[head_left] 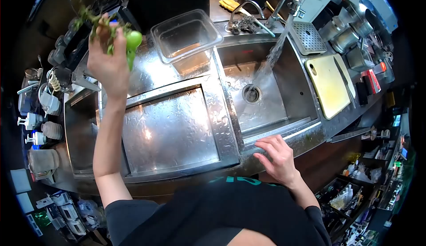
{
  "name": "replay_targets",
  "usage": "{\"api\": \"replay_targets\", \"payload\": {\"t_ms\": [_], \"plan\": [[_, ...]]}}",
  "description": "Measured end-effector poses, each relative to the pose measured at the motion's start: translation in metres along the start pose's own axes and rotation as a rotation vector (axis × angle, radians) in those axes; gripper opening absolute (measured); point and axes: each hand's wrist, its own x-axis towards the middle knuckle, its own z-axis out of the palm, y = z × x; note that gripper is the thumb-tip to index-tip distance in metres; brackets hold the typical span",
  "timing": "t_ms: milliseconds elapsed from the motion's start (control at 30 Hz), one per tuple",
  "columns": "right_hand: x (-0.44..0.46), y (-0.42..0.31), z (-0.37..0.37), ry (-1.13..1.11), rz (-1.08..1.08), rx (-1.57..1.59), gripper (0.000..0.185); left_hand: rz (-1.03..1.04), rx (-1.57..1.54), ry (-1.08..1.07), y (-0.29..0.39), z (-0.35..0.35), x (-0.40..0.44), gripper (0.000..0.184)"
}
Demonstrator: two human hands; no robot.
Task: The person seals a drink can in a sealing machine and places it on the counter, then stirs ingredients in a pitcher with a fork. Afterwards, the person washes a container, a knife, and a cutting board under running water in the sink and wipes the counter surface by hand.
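Green bunch [132, 41] between left fingers [119, 43]

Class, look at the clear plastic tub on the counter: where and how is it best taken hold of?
Probably by the rim at its left and right ends, one hand each, coming from the person's side. The clear plastic tub stands upright and open-topped, so the rim offers an edge to hook. The left hand, gripping green produce, would need freeing.

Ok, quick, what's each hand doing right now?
Left hand: closed, holding green produce.
Right hand: open, fingers loosely bent, nothing visible held, near the sink's front edge.
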Motion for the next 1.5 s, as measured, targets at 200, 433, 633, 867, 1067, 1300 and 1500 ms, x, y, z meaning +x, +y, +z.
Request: {"api": "replay_targets", "payload": {"t_ms": [200, 433, 633, 867, 1067, 1300, 1500], "plan": [[-0.025, 0.002, -0.014, 0.076, 0.064, -0.073, 0.028, -0.001, -0.077, -0.118, 0.004, 0.087, -0.001, 0.024], [-0.079, 0.075, -0.075, 0.193, 0.308, -0.270, 0.023, 0.027, 0.534, -0.850, -0.075, 0.098, -0.037, 0.027], [-0.116, 0.299, -0.201, 0.257, 0.571, -0.735, 0.018, -0.301, 0.072, -0.700, 0.071, 0.086, -0.092, 0.024], [-0.084, 0.533, -0.281, -0.005, 0.765, -0.779, 0.098, -1.385, -0.646, -0.972, 0.212, 0.229, -0.258, 0.032], [-0.083, 0.581, -0.295, -0.034, 0.686, -0.527, 0.103, -1.574, -0.609, -0.675, 0.255, 0.351, -0.331, 0.035], [-0.119, 0.534, -0.263, 0.183, 0.372, -0.493, 0.046, -1.581, -0.611, -0.746, 0.242, 0.356, -0.329, 0.046], [-0.113, 0.438, -0.237, 0.259, 0.359, -0.030, 0.032, -1.453, -0.801, -0.528, 0.224, 0.274, -0.314, 0.067]]}}
